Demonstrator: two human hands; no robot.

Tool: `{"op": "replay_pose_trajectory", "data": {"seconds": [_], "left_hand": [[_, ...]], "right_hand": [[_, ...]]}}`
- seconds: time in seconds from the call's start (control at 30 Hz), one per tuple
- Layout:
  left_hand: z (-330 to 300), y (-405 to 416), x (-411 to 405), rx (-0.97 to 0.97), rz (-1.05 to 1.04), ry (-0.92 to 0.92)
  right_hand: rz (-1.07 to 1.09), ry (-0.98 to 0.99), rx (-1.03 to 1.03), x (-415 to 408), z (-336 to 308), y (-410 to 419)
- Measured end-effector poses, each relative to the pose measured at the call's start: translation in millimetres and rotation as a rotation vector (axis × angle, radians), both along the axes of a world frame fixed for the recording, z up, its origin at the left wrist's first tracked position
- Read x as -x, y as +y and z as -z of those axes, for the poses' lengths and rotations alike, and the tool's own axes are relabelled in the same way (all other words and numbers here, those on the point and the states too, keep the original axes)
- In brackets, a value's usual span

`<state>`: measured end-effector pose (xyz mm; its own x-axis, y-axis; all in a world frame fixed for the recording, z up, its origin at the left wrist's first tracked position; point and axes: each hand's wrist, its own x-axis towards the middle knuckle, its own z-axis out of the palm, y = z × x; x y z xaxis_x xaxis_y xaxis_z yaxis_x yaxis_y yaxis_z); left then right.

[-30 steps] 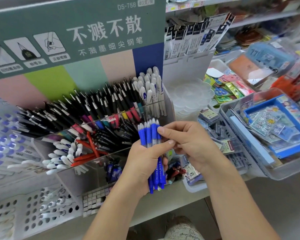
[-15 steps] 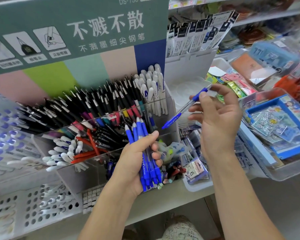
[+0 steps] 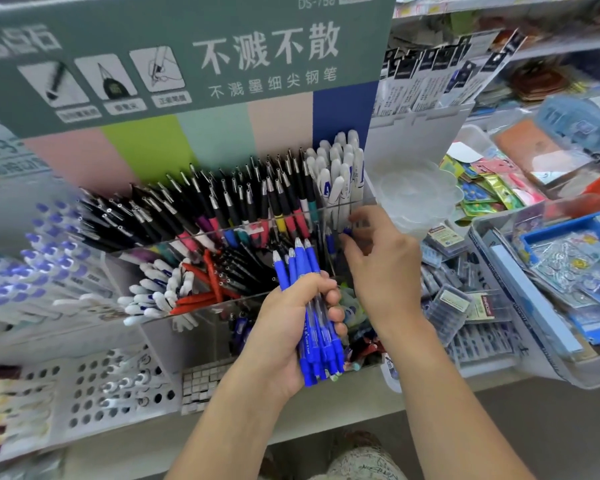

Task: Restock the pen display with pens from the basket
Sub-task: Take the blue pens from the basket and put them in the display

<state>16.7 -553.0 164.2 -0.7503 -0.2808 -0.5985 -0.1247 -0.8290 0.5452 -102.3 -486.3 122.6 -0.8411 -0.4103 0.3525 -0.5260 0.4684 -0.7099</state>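
A bundle of blue pens is gripped upright in the curled left hand. One blue pen is pinched by the right hand at the right end of the pen display.

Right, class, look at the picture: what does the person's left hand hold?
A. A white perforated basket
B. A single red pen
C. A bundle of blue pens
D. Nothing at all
C: the left hand grips a bundle of blue plastic pens, tips pointing up, in front of the clear acrylic pen display.
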Motion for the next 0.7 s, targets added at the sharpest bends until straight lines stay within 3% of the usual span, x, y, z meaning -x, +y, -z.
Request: {"op": "replay_pose_trajectory", "data": {"seconds": [0.13,0.43,0.6,0.7], "left_hand": [[-1.6,-0.3,-0.7,0.076,0.030,-0.008],[-5.6,4.4,1.2,0.125,0.031,-0.015],[-5.5,7.2,3.0,0.184,0.100,0.007],[-6.8,12.3,5.7,0.198,0.103,-0.009]], "right_hand": [[0.038,-0.024,-0.043,0.8,1.6,-4.4],[-0.029,-0.271,0.066,-2.9,-22.9,11.3],[-0.232,-0.957,0.217,-7.0,-49.2,28.4],[-0.260,-1.121,0.297,-12.4,-45.1,29.9]]}}
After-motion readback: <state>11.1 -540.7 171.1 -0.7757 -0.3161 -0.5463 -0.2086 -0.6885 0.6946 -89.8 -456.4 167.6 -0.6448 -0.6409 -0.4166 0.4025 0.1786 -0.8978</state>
